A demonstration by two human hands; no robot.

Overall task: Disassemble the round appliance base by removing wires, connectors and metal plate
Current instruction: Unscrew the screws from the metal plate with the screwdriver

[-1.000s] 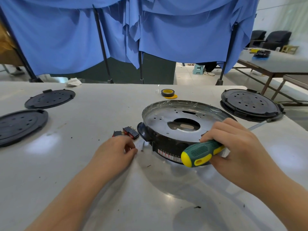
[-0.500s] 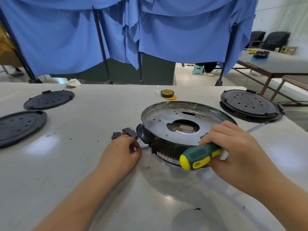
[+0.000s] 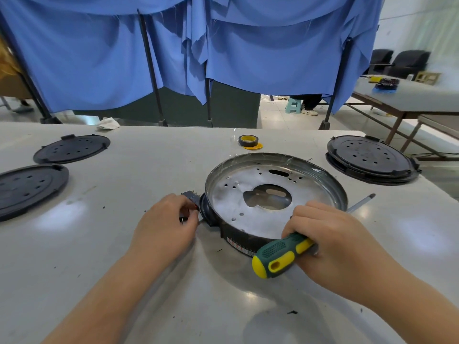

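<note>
The round appliance base [image 3: 320, 171] lies upside down on the white table, with a shiny metal plate [image 3: 231, 202] inside it that has a large centre hole. My right hand [image 3: 330, 237] rests on the base's near rim, shut on a green and yellow screwdriver [image 3: 280, 255] whose tip [image 3: 362, 201] pokes out to the right. My left hand [image 3: 166, 224] sits at the base's left side, fingers closed on small black and red connectors [image 3: 190, 196] beside the dark side knob [image 3: 206, 209]. Wires are hidden under the hand.
Two black perforated covers [image 3: 72, 148] [image 3: 27, 187] lie at the left, a third [image 3: 370, 157] at the far right. A roll of black and yellow tape [image 3: 248, 140] sits behind the base. Blue curtains hang past the table's far edge. Small debris dots the table.
My left hand has slid forward over the connectors, which lay exposed on the table, and closed on them against the base's side. My right hand holds steady.
</note>
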